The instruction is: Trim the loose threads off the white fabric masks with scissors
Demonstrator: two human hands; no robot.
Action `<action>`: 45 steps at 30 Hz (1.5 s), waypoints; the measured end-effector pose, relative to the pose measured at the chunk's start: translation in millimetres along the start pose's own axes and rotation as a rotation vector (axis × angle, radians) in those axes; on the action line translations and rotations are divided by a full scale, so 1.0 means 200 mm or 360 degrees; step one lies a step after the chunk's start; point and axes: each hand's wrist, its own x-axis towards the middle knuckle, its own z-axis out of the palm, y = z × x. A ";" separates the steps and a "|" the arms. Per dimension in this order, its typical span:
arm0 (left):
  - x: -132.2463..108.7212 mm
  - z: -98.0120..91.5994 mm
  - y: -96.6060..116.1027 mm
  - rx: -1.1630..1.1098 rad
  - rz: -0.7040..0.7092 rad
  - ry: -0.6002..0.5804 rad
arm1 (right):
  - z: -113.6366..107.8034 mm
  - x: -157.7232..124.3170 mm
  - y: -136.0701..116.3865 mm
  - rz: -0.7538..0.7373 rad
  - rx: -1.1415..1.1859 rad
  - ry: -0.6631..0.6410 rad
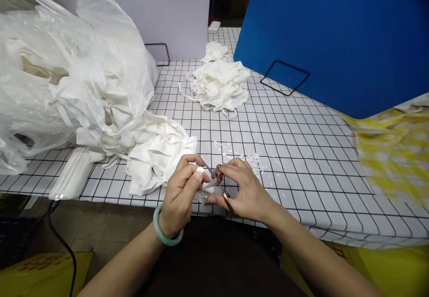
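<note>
Near the table's front edge, my right hand grips a pair of scissors, its thumb and fingers at the handles. The blades are apart and point left toward my left hand. Between the thumb and fingers of that hand is pinched a small end of white fabric. Part of this fabric hangs below, between the two hands. Just left lies a heap of white cloth pieces. Small white snippets are scattered on the table beyond the scissors.
A large clear plastic bag stuffed with white cloth stands at the left. Another white cloth pile lies farther back. A white power strip sits at the left front edge. Grey and blue panels rise behind; yellow checked cloth lies right.
</note>
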 end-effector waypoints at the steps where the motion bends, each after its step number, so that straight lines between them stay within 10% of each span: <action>1: 0.00 0.01 -0.01 0.0004 -0.0005 -0.0017 | -0.01 -0.02 0.00 -0.0033 -0.0049 0.0016; 45: -0.01 0.09 -0.04 0.0413 0.0466 -0.0345 | -0.04 -0.15 0.02 -0.0047 -0.0199 0.0158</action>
